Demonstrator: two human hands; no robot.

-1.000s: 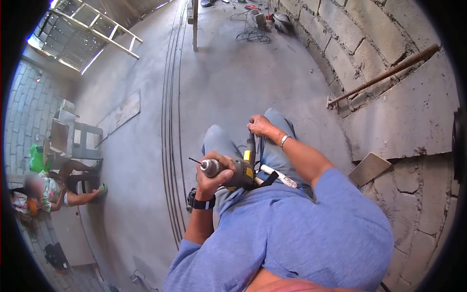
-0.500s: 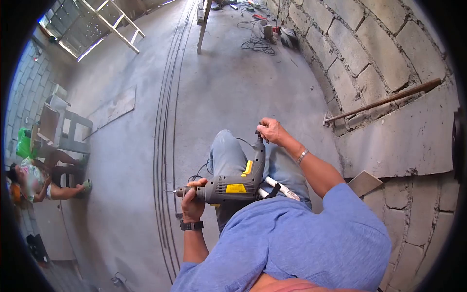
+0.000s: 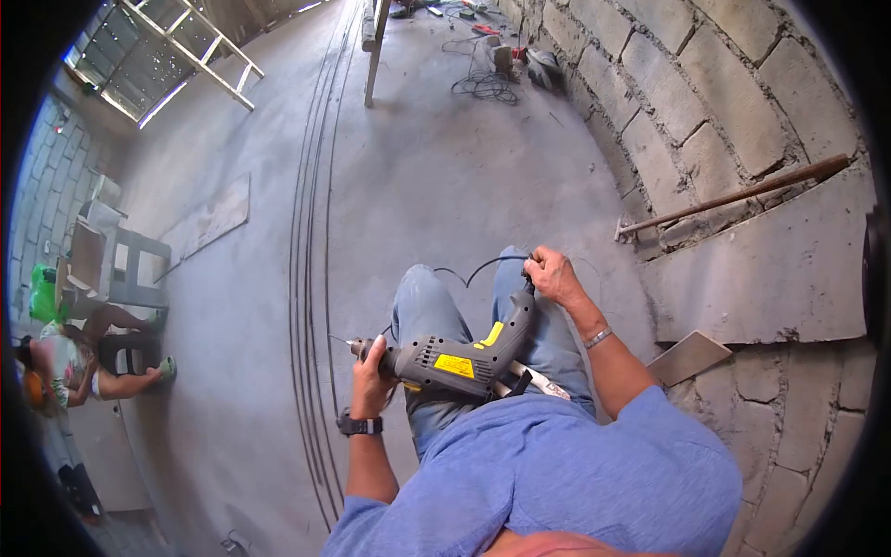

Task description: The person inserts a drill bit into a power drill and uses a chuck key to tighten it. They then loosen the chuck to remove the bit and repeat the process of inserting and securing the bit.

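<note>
Across my lap lies a grey power drill [image 3: 457,364] with a yellow label and a yellow trigger. My left hand [image 3: 373,376] is wrapped round its front end near the chuck [image 3: 358,346], where a thin bit points left. At the base of the drill's handle, my right hand [image 3: 551,277] pinches the black power cord [image 3: 501,260] close to where it enters the drill. The cord curves over my knees in a loop. White tube-like items [image 3: 543,382] with a black strap rest by my waist, partly hidden by the drill.
Long thin rods [image 3: 311,241] run along the concrete floor to my left. A person [image 3: 83,362] sits at far left near a grey stool [image 3: 135,269]. A ladder [image 3: 200,56] stands beyond. Against the block wall on the right lean a hammer [image 3: 733,197] and a board [image 3: 761,278].
The drill's handle has swung a little right and toward me. My right hand has shifted right and down, and the cord now arches up beside it. My left hand stays at the chuck end.
</note>
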